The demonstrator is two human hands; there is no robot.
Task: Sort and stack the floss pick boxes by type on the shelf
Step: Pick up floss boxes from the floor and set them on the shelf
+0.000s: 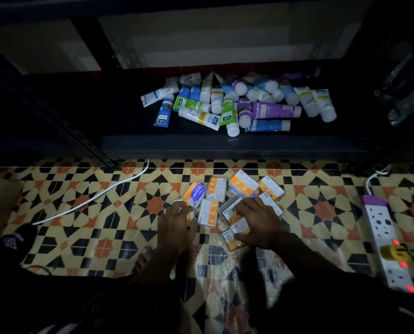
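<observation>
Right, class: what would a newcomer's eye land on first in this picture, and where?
A heap of bright tubes lies on the dark shelf above. Below, orange-and-white boxes are scattered on the patterned floor, with the left hand and right hand on them. A power strip glows red at right.
</observation>
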